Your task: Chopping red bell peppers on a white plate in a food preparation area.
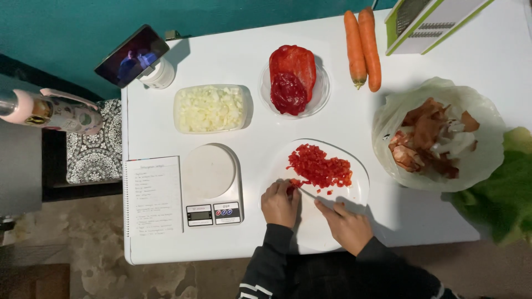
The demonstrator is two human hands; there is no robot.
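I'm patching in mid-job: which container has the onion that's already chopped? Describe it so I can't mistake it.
Start at the white table and find the kitchen scale near its left edge. Directly beyond it, toward the teal wall, sits the clear rectangular container of pale diced onion. The round bowl to its right holds large red pepper pieces, and the white plate holds diced red pepper.

Both hands bare, no rings or watch seen; left hand [280, 204] & right hand [346, 224] come out of dark long sleeves [266, 260]; left sleeve w/ white stripes nr elbow; cuffs snug at wrists.
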